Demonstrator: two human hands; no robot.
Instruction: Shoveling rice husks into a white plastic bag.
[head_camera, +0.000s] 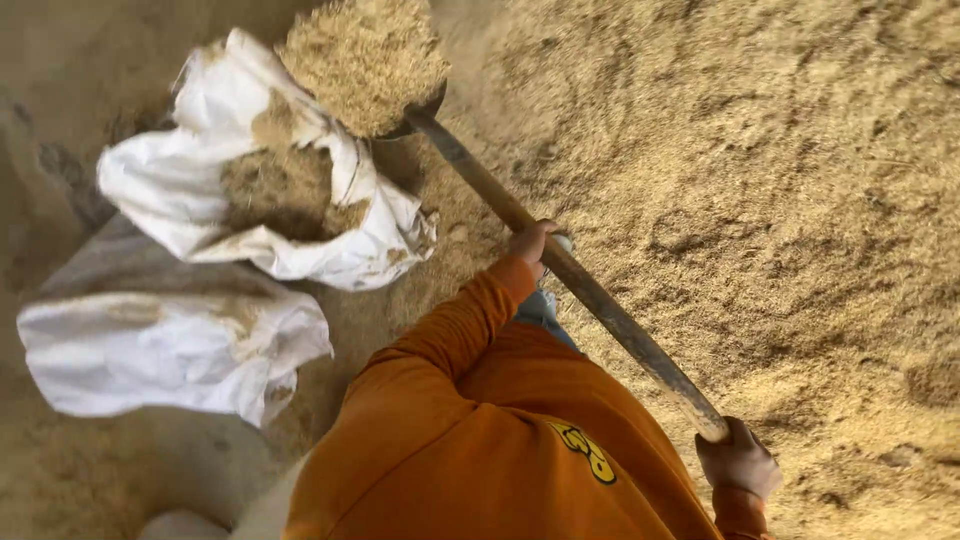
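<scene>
My left hand (533, 243) grips the middle of a long wooden shovel handle (600, 305). At the lower right, my right hand (740, 462) is closed around the handle's end. The shovel blade (365, 60) is heaped with tan husk and hangs over the rim of an open white sack (200, 170) at the upper left. This sack holds some husk (275, 190) inside its mouth. My orange sleeve and torso fill the bottom centre.
A second white sack (150, 350) lies on the ground at the left, below the open one. A large heap of tan husk (760, 200) covers the whole right side. Dusty ground shows at the far left and bottom left.
</scene>
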